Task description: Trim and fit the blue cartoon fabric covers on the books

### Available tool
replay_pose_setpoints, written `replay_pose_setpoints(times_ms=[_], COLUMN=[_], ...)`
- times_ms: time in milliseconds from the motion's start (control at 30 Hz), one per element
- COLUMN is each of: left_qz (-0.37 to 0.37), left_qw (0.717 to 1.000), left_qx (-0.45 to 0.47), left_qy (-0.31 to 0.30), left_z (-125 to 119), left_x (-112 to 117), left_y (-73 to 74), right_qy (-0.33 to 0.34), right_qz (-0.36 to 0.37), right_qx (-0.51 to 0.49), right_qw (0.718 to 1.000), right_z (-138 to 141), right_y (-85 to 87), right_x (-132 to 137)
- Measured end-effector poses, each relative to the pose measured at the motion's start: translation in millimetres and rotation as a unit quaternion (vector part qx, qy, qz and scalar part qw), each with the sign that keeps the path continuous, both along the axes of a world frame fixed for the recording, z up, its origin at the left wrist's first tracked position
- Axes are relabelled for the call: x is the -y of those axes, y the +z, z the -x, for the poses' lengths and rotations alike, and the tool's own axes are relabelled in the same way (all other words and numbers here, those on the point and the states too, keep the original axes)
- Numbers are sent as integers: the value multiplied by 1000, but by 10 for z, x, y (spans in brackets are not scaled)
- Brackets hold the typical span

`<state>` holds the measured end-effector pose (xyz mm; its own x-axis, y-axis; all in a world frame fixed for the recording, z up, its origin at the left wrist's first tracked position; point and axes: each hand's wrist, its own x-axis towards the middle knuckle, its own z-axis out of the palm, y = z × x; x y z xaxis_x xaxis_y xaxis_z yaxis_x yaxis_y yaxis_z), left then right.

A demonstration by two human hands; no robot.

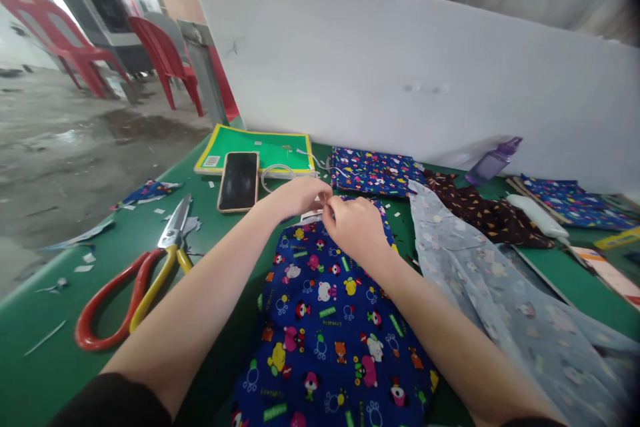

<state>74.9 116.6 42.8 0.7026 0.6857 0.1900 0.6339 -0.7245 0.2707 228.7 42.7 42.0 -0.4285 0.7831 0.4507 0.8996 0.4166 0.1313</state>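
Note:
Blue fabric with cartoon animals (325, 320) lies on the green table in front of me, running toward my body. At its far end my left hand (306, 197) and my right hand (356, 223) meet, fingertips pinched close together. What sits between the fingertips is too small to make out. A bit of white material shows at the fabric's far edge, under my left hand. To the left lie large scissors (150, 273) with one red and one yellow handle, blades pointing away.
Beyond my hands are a phone (239, 181), a green book (260, 147) and folded blue fabric (375, 170). On the right lie pale fabric (465, 260), brown cloth (480, 210) and a purple bottle (493, 161). A white panel (400, 60) stands along the table's back.

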Motion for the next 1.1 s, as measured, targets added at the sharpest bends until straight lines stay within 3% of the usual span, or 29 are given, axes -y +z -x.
replay_pose_setpoints(times_ms=[333,700,1100], left_qz=[92,98,95], left_qw=[993,991,995], left_qx=[-49,-72,16], left_qy=[58,56,-16], left_z=[-102,-254,-352], left_x=[27,125,17], left_y=[-9,-31,-327], right_qy=[-124,-93,-99], right_qz=[98,225,269], right_qx=[-25,-28,-54], right_qw=[987,969,956], right_z=[-37,-236,-310], right_y=[185,203,217], right_x=[38,-132,-181])
